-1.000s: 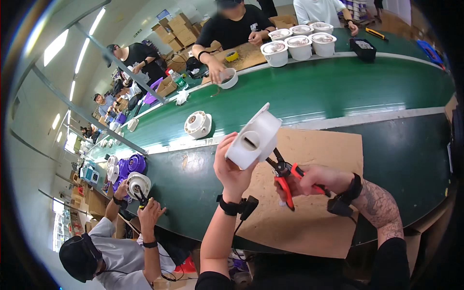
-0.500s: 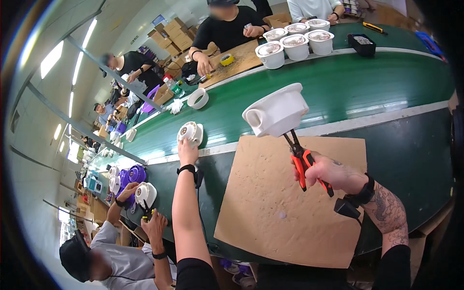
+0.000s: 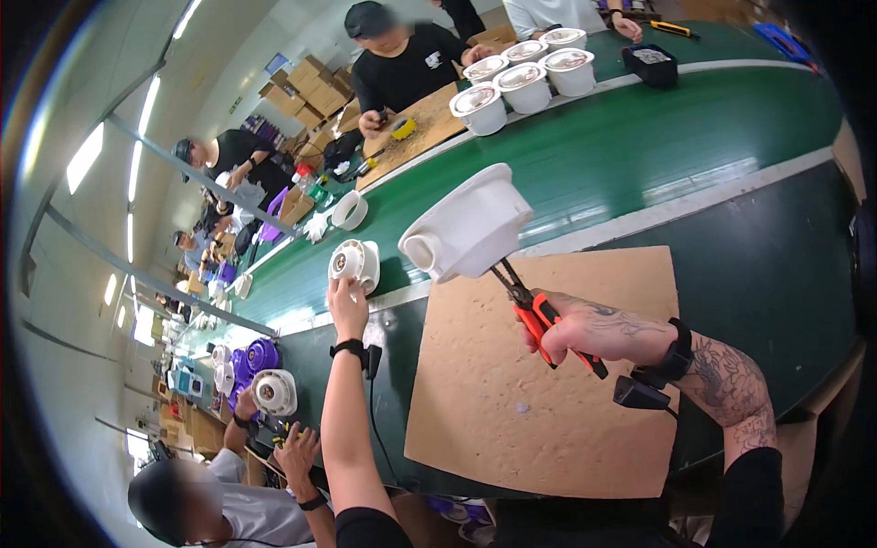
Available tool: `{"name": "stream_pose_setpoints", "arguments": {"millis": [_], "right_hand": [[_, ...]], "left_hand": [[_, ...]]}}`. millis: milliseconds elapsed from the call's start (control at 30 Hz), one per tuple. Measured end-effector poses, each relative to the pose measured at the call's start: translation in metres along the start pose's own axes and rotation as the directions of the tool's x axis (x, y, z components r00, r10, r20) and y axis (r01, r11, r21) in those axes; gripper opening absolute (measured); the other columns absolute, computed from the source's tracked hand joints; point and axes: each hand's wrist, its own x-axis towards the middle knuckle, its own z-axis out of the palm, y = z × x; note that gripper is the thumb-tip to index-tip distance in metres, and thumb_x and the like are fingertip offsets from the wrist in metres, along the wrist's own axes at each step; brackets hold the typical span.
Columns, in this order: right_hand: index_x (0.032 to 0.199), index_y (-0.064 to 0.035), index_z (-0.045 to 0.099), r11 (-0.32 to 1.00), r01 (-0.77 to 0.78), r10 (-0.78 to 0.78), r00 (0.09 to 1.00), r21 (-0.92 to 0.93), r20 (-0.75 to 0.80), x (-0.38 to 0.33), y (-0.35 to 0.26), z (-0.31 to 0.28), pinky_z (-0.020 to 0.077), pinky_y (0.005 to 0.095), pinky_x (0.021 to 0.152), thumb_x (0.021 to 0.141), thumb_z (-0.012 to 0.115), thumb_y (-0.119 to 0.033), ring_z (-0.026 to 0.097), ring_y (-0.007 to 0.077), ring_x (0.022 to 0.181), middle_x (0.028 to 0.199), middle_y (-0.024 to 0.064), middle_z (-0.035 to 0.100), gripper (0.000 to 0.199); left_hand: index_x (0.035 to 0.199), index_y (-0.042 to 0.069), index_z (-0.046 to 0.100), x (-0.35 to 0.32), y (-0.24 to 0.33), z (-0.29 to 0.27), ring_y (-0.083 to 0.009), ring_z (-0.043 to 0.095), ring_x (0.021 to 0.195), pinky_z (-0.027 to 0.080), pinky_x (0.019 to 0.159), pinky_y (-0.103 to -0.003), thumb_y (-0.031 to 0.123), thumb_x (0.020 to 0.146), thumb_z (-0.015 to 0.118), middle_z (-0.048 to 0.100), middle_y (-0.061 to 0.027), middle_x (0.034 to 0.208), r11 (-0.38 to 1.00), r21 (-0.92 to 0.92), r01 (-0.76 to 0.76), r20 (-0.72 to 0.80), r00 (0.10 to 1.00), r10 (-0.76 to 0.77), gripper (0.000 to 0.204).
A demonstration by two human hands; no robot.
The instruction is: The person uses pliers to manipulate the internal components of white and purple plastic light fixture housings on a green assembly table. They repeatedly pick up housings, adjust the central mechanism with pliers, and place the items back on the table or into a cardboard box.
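My right hand [image 3: 571, 327] is closed round red-and-black long-nose pliers [image 3: 544, 329]. Their dark jaws meet the lower edge of a white plastic housing [image 3: 475, 224], which hangs tilted above the cardboard sheet [image 3: 539, 411]; its round side opening points left. The exact grip of the jaw tips is hidden. My left arm is stretched out, and my left hand [image 3: 348, 309] has its fingers on the near edge of a second white housing [image 3: 367, 267], with a round centre part, at the edge of the green belt [image 3: 630, 187].
Several white tubs [image 3: 523, 88] stand beyond the belt, beside a black box of small parts [image 3: 650, 66]. A white ring [image 3: 350, 210] lies on the belt. At left, a co-worker's hands [image 3: 297, 454] work near another white housing [image 3: 275, 393] and purple parts [image 3: 248, 361].
The view has shifted a little. The housing on the pliers has moved left with my right hand and tilted slightly. My left hand stays at the second housing.
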Motion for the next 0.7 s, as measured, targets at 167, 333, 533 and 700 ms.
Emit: {"name": "stream_pose_setpoints", "arguments": {"millis": [167,333,533,700], "right_hand": [[0.095,-0.0084,0.05,0.997,-0.021,0.02,1.0,-0.076,-0.02,-0.004,0.001,0.0,0.0402,0.028,0.066,0.067,0.057,-0.011,0.047,0.0131,0.078,0.087,0.0023,0.051,0.03],[0.094,-0.0111,0.049,0.977,-0.101,0.094,0.995,-0.189,-0.044,-0.006,-0.005,0.006,0.0369,0.0294,0.054,0.068,0.057,-0.014,0.046,0.0129,0.065,0.078,0.0019,0.048,0.027],[0.096,-0.0063,0.049,0.962,-0.021,0.013,0.999,-0.272,-0.03,0.006,0.01,0.011,0.04,0.0358,0.052,0.071,0.06,-0.015,0.053,0.0184,0.061,0.073,0.0082,0.052,0.028],[0.115,0.0119,0.048,0.831,0.075,-0.126,0.99,-0.551,-0.055,0.004,0.013,0.019,0.0485,0.0456,0.069,0.076,0.052,-0.012,0.065,0.0374,0.079,0.088,0.0264,0.063,0.046]], "left_hand": [[0.093,0.001,0.062,-0.028,0.094,-0.042,-0.0348,0.06,0.092,0.048,0.08,-0.042,-0.002,0.074,0.073,0.061,-0.0156,0.098,0.976,-0.196,-0.089,0.067,0.992,0.104,0.022],[0.099,0.002,0.065,-0.083,0.141,-0.055,-0.0316,0.062,0.093,0.049,0.084,-0.04,0.003,0.072,0.078,0.063,-0.0134,0.097,0.949,-0.313,-0.044,0.329,0.932,0.152,0.03],[0.133,-0.002,0.045,-0.055,0.171,-0.096,-0.0334,0.051,0.122,0.042,0.102,-0.043,0.015,0.065,0.086,0.052,-0.018,0.129,0.858,-0.509,-0.073,0.054,0.992,0.116,0.081],[0.126,0.0,0.053,-0.023,0.25,-0.132,-0.0309,0.061,0.111,0.048,0.093,-0.039,0.017,0.063,0.088,0.06,-0.0186,0.122,0.822,-0.486,-0.297,-0.162,0.955,0.249,0.074]]}}
